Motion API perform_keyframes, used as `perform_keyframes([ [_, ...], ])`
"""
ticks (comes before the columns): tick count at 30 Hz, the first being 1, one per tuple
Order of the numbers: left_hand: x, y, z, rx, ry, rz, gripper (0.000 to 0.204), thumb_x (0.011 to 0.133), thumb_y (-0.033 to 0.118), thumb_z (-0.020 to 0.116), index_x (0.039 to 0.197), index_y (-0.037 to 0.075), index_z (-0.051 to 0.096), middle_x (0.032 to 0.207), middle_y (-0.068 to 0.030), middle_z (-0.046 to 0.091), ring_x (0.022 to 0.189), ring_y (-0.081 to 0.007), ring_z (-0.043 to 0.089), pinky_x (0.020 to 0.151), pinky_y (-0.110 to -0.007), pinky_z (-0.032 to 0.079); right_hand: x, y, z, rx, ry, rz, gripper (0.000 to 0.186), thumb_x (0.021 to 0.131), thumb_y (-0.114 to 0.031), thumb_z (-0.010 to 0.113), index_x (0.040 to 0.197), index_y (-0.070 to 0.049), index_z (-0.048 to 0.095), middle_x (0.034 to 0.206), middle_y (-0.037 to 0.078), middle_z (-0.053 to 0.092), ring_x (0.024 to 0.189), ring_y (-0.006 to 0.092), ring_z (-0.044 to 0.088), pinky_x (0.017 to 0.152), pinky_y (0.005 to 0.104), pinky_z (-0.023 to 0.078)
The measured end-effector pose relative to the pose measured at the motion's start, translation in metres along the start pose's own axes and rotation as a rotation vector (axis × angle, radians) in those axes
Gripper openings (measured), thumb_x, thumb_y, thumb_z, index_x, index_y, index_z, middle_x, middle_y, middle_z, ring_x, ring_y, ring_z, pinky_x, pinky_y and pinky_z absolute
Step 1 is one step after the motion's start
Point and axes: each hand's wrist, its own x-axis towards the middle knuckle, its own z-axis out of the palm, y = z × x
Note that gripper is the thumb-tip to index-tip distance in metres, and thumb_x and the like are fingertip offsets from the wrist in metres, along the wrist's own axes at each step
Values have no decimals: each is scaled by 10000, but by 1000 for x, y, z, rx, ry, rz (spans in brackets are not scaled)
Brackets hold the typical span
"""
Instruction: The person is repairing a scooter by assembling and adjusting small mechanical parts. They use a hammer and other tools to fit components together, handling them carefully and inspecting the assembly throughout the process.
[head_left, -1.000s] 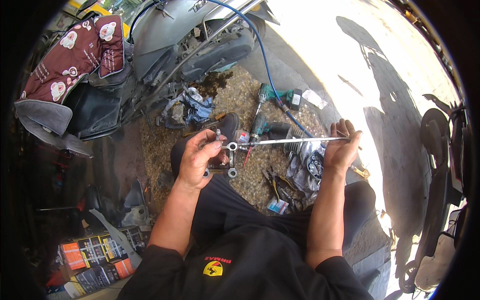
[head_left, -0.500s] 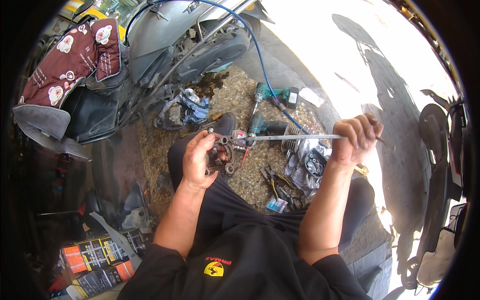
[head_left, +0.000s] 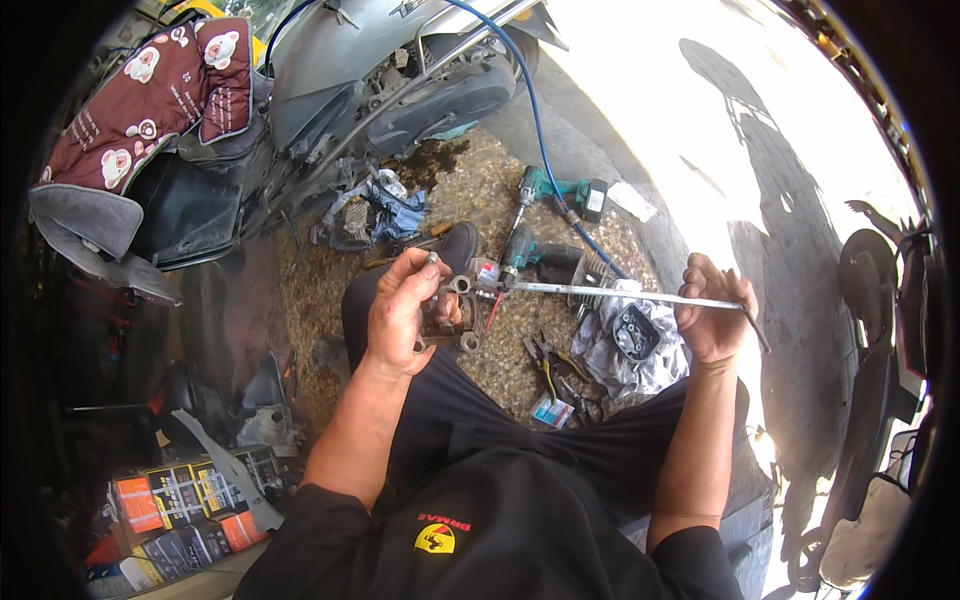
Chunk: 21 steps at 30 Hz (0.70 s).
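Observation:
My left hand [head_left: 397, 315] is wrapped round a small metal engine part [head_left: 455, 318] with round bolt bosses at its corners, held up above my lap. My right hand [head_left: 715, 315] has its fingers around a long, thin metal wrench [head_left: 610, 292] with a bent handle end hanging past my fingers. The wrench runs nearly level across to the engine part. Its far tip meets the part's right edge, where the exact fit is too small to make out.
On the pebbled ground are two green cordless power tools [head_left: 560, 190] [head_left: 540, 255], pliers [head_left: 545, 365], and a rag [head_left: 650, 365] under a dark metal cover [head_left: 635, 332]. A blue hose [head_left: 535, 110] crosses by a grey scooter [head_left: 430, 100]. Boxes [head_left: 190, 500] stand lower left.
My right hand has swung lower and a little to the right, its fist loosening so that the palm shows. The wrench's handle end has dropped. My left hand keeps the engine part almost in place.

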Motion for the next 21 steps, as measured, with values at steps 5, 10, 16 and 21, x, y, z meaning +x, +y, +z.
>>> perform_keyframes([
  [5, -3, 3, -1, 127, 12, 14, 102, 939, 128, 590, 885, 44, 616, 754, -9, 565, 595, -104, 578, 532, -241, 485, -16, -33, 13, -629, 265, 113, 460, 910, -285, 575, 1089, 136, 527, 784, 250, 666, 512, 298, 645, 447, 349, 538],
  [10, -6, 3, 3, 99, 43, -28, 118, 940, 135, 585, 866, 47, 608, 713, 7, 539, 568, -93, 554, 514, -218, 450, -18, -52, 38, -1038, 344, 165, 311, 917, -179, 572, 1052, 100, 556, 733, 194, 664, 523, 220, 635, 462, 295, 519],
  [16, -8, -5, 3, 86, 34, -94, 120, 943, 136, 582, 853, 59, 599, 729, 6, 560, 564, -86, 556, 507, -215, 441, 1, -40, 50, -1497, 423, -216, 146, 1016, -81, 511, 1080, -13, 623, 743, 71, 657, 592, 111, 610, 531, 238, 498],
  [21, -5, -20, 6, 74, 66, -140, 127, 954, 147, 571, 869, 56, 594, 735, -10, 573, 553, -103, 570, 506, -247, 465, 36, -2, 69, -1512, 669, -1175, 289, 1043, -217, 519, 1239, -54, 655, 995, 116, 720, 1000, 211, 679, 892, 354, 525],
])
